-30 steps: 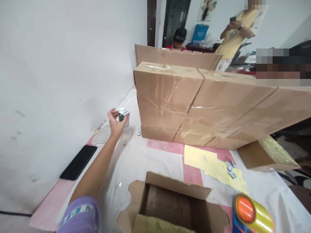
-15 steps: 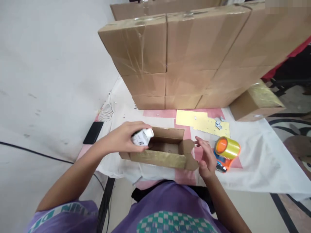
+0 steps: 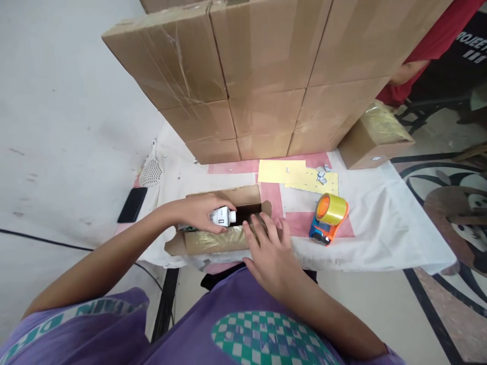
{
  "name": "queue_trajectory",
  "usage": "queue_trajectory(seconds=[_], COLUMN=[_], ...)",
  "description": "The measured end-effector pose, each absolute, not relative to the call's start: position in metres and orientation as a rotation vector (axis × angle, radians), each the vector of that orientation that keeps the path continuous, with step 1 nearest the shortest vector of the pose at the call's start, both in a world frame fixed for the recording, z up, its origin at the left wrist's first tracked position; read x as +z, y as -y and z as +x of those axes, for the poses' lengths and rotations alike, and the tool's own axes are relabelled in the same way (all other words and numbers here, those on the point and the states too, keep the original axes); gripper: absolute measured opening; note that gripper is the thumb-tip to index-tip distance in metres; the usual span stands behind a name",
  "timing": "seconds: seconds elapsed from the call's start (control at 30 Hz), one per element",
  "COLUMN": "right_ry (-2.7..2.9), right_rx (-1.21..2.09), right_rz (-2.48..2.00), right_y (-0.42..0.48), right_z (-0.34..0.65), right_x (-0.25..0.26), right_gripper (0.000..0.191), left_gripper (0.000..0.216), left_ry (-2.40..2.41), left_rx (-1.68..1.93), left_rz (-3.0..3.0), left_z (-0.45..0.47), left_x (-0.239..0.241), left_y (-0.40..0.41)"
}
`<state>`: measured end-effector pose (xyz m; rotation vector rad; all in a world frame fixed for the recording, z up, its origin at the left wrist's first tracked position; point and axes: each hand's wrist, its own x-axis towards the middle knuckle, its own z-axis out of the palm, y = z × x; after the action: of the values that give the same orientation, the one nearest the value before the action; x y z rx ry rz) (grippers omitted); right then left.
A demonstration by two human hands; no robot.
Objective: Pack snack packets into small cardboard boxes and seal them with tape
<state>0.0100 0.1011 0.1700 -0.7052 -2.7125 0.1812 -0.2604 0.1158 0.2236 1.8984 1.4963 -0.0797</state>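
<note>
My left hand (image 3: 201, 213) is closed around a small white bottle (image 3: 221, 217) with a white cap and a dark-printed label. The bottle lies tilted on its side over the opening of a long cardboard box (image 3: 216, 241), its cap toward the right. Shiny tape runs along the box's near wall, and its inside is dark. My right hand (image 3: 268, 248) rests with spread fingers at the box's near right corner, holding nothing. Part of the box's right end is hidden behind those fingers.
Taped cartons (image 3: 266, 111) are stacked at the back. A single carton (image 3: 375, 134) sits at the right. A tape dispenser (image 3: 329, 218), yellow sheets (image 3: 281, 171) with small scraps, a black phone (image 3: 132, 205) and a white perforated scoop (image 3: 152, 172) lie on the table. A person's red sleeve (image 3: 437, 40) shows behind.
My left hand has lowered the bottle closer to the box opening and turned it flatter. My right hand has moved left onto the near wall. The view has shifted; a person's arm appears upper right.
</note>
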Motion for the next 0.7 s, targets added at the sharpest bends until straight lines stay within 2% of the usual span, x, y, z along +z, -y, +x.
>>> queue_trajectory(seconds=[0.17,0.3,0.43,0.53,0.6,0.7], right_ry=[2.639,2.635,2.668,2.657,2.65,2.638], right_rx=[0.153,0.25,0.417,0.505,0.524,0.52], right_rz=[-0.476,-0.17,-0.179,-0.195,-0.201,-0.219], right_y=[-0.1,-0.091,-0.084,-0.083,-0.082,-0.082], right_z=[0.009,0.019,0.023,0.023,0.023,0.023], right_x=[0.178,0.166,0.157,0.154,0.152,0.149], right_gripper=[0.022,0.022,0.023,0.023,0.022,0.023], left_gripper=[0.055,0.049,0.041,0.034,0.039,0.061], left_ry=[-1.511,-1.504,-1.47,-1.458,-1.471,-1.56], left_rx=[0.057,0.041,-0.163,-0.182,-0.154,-0.179], left_rz=[1.788,1.817,2.001,2.119,2.081,1.988], left_z=[-0.263,-0.253,-0.233,-0.221,-0.214,-0.207], left_x=[0.215,0.202,0.183,0.167,0.155,0.138], left_y=[-0.116,-0.113,-0.107,-0.106,-0.107,-0.108])
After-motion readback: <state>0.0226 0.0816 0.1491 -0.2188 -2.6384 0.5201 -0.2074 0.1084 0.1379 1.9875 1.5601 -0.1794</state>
